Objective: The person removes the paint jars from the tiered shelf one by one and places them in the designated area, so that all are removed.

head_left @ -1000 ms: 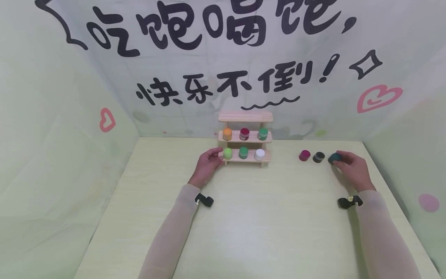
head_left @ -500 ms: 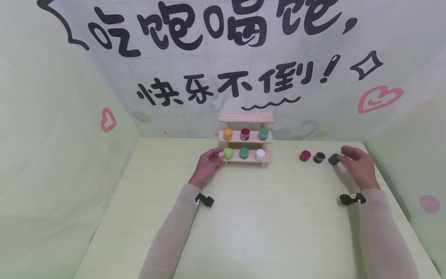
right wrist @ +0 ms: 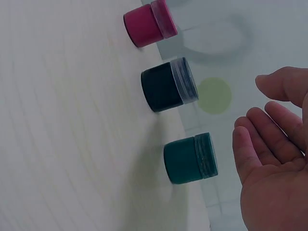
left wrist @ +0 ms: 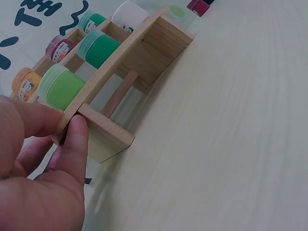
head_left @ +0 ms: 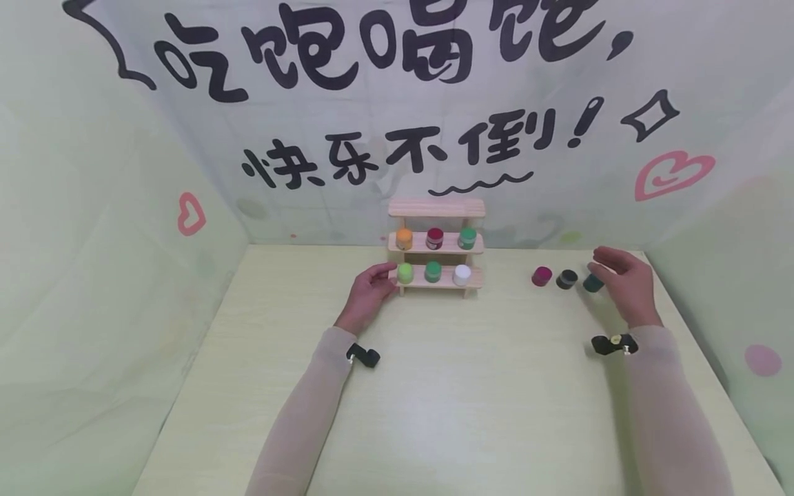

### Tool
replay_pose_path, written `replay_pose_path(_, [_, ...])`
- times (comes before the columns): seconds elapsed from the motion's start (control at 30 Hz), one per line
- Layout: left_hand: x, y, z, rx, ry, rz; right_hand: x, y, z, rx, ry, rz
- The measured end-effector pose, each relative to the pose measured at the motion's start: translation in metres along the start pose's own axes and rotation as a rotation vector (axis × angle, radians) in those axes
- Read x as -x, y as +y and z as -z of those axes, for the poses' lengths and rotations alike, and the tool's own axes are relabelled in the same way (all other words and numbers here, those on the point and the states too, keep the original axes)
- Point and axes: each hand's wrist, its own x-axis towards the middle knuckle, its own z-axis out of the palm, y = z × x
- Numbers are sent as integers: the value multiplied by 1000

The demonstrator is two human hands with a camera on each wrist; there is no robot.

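A small three-tier wooden shelf (head_left: 437,208) stands at the back of the table. My left hand (head_left: 366,296) pinches the left end of its lowest tier between thumb and fingers. Three paint jars stand in a row on the tabletop to the right: a magenta one (right wrist: 144,26), a near-black one (right wrist: 162,87) and a teal one (right wrist: 185,161). Just above the teal jar is my right hand (head_left: 629,286), its fingers loosely bent with nothing between them. In the right wrist view a gap shows between the fingers and the teal lid.
The lowest tier bears a light green jar (left wrist: 62,86), a green jar (left wrist: 98,49) and a white jar (left wrist: 129,17). Orange (head_left: 404,239), dark red (head_left: 435,239) and green jars sit on the middle tier. A printed cloth (head_left: 347,207) hangs behind the table.
My right hand has let go of the teal jar, drawn back to the right, then come up and over it. The left hand keeps its grip on the shelf.
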Motion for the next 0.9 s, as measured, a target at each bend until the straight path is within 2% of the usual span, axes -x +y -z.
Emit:
replay_pose_path(0.17, [0, 2, -2, 23, 5, -7, -2, -8, -11, 7, -16, -5])
replay_pose_path(0.4, [-3, 2, -5, 28, 39, -13, -6, -24, -29, 3, -42, 43])
replay_pose_path(0.67, [-4, 4, -12, 41, 81, -25, -7, -47, -57, -60, -87, 85])
replay_pose_path(0.9, [-4, 3, -13, 26, 90, -37, -5, -67, -82, -37, -147, 108])
